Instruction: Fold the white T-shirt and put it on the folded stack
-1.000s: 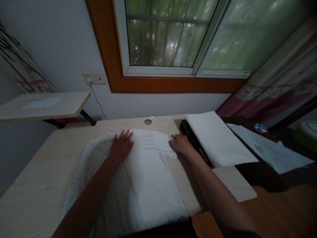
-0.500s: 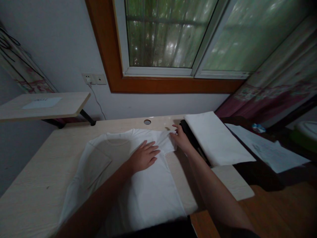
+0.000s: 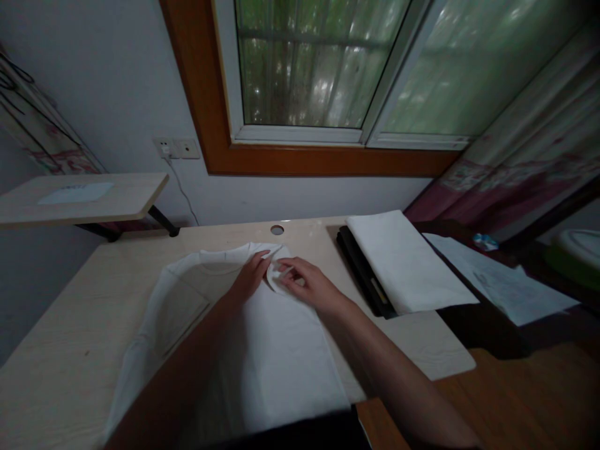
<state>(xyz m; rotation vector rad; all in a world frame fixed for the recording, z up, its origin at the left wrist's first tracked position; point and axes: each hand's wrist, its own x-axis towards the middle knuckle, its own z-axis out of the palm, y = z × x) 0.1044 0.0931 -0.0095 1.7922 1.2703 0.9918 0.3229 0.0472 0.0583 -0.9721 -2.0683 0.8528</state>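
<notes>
A white T-shirt point(image 3: 285, 356) lies spread on the pale wooden desk, its neckline toward the window. The sleeve on its right side is folded inward over the body and bunches up between my hands. My left hand point(image 3: 252, 275) is closed at the shoulder, fingertips together on the fold. My right hand point(image 3: 309, 282) pinches the loose edge of that sleeve, thumb and fingers bent around the cloth. The opposite sleeve also lies folded across the shirt, partly behind my left forearm.
Right of the shirt, a white sheet point(image 3: 407, 262) lies over a black folder-like object point(image 3: 363, 275) on the desk point(image 3: 65, 337). A raised shelf point(image 3: 126, 197) with a paper stands at the left. Another large sheet point(image 3: 501, 281) lies beyond the desk's right side.
My right hand has moved left, bringing the sleeve inward over the shirt. My left hand, spread flat before, has shifted slightly left and up, and its fingers have closed at the fold.
</notes>
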